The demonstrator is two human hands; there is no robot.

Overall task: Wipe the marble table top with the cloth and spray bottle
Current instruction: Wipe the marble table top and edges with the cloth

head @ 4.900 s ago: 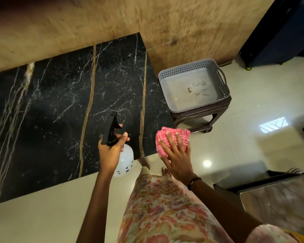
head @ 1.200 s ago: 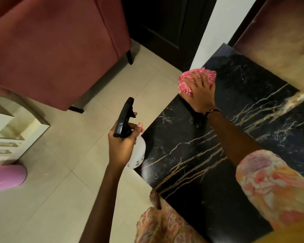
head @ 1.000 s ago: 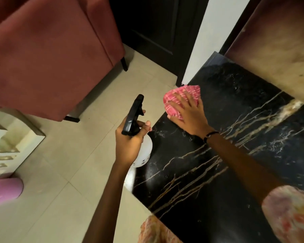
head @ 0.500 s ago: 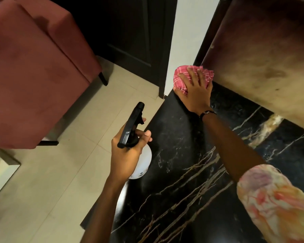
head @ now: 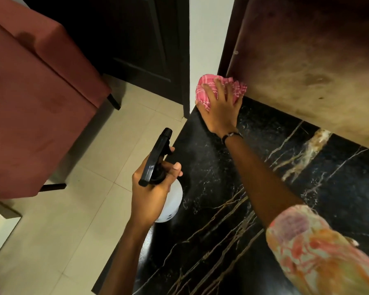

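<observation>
The black marble table top (head: 232, 188) with gold and white veins fills the lower right. My right hand (head: 221, 111) presses a bunched pink checked cloth (head: 205, 90) flat onto the table's far left corner, against the brown wall panel. My left hand (head: 151, 188) grips a spray bottle (head: 170, 203) with a white body and a black trigger head (head: 156, 158). The bottle hangs over the table's left edge, its nozzle pointing away from me.
A dark red upholstered chair (head: 30, 103) stands on the cream floor tiles (head: 62, 231) to the left. Behind it are a dark door (head: 136, 50) and a white wall strip (head: 207, 39). A brown stone-look panel (head: 307, 60) rises along the table's far side.
My right hand has slid the cloth from the table's left edge up into the far corner by the wall panel. The view has shifted; my left hand keeps the bottle by the edge.
</observation>
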